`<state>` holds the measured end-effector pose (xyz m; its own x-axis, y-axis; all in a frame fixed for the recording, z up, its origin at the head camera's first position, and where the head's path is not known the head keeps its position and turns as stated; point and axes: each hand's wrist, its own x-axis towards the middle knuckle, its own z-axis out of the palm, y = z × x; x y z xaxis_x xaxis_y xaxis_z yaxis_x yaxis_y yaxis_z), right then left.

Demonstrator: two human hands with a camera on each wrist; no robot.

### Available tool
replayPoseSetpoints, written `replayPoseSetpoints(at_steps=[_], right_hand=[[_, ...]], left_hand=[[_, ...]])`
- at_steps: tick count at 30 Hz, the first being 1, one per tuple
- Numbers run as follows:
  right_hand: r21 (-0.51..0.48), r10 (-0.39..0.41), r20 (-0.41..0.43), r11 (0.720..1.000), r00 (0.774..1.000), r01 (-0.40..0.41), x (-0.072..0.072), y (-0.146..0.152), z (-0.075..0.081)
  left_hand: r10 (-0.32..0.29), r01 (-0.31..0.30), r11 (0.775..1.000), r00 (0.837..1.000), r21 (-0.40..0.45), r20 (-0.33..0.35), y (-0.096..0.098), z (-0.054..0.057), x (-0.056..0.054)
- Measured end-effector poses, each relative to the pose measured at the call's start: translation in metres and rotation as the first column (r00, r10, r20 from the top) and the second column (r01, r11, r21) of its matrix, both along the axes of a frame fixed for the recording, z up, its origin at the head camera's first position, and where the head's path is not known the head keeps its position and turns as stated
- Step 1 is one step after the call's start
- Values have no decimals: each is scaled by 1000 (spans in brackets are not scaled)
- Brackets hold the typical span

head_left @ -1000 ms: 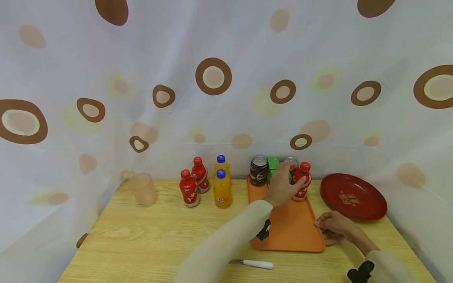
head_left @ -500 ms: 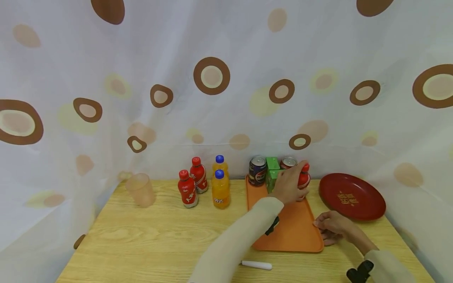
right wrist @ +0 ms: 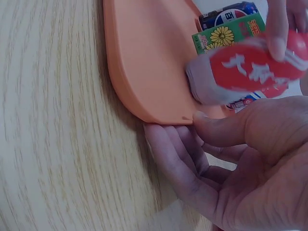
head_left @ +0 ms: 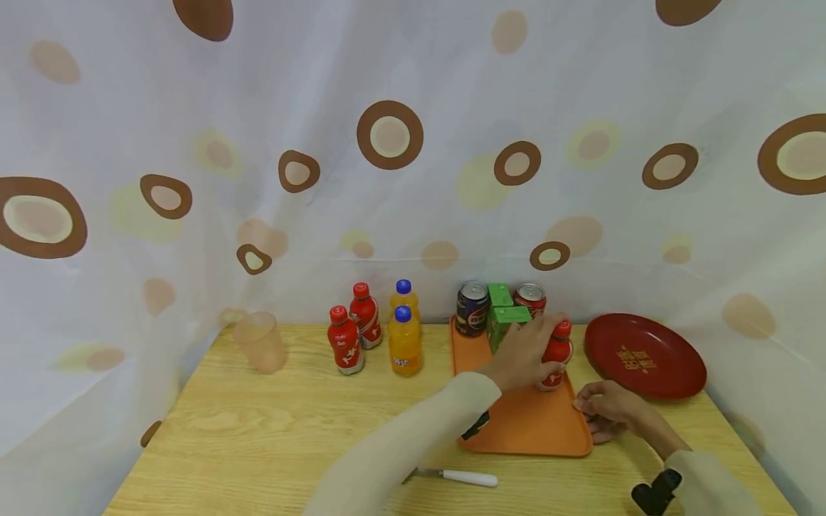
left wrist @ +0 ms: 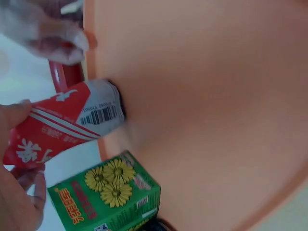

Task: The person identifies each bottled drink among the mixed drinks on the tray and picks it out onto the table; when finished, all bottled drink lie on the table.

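My left hand (head_left: 521, 356) grips a red drink bottle (head_left: 558, 349) with a red cap, fingers near its top and thumb at its side. In the left wrist view the bottle (left wrist: 67, 120) leans, its base at the orange tray. On the tray's right rim, my right hand (head_left: 606, 410) pinches the orange tray (head_left: 542, 433), thumb above and fingers under the edge, as the right wrist view shows. Behind the left hand, on the tray, stand green drink cartons (head_left: 508, 317), a dark blue can (head_left: 472, 309) and a red can (head_left: 530, 296).
Left of the tray stand two red bottles (head_left: 345, 342) and two orange drink bottles (head_left: 405, 344). A clear peach cup (head_left: 260, 344) is farther left. A red oval plate (head_left: 645, 356) lies at the right. A white-handled knife (head_left: 470, 478) lies before the tray. A patterned curtain (head_left: 413, 215) hangs behind.
My left hand reached to the red bottle, took hold of it and brought it nearer along the tray, away from the red can. The right hand stays on the tray's rim.
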<state>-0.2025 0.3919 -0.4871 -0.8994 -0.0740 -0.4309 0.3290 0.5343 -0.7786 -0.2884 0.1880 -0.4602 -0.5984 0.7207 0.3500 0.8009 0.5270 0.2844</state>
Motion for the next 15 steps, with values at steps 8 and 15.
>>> replayPoseSetpoints(at_steps=[8, 15], right_hand=[[-11, -64, 9, 998, 998, 64, 3, 0, -3], [-1, -102, -50, 995, 994, 102, 0, -7, -4]], left_hand=[[-148, 53, 964, 920, 260, 364, -34, -9, 23], [-162, -23, 945, 834, 328, 527, -58, -15, 30]])
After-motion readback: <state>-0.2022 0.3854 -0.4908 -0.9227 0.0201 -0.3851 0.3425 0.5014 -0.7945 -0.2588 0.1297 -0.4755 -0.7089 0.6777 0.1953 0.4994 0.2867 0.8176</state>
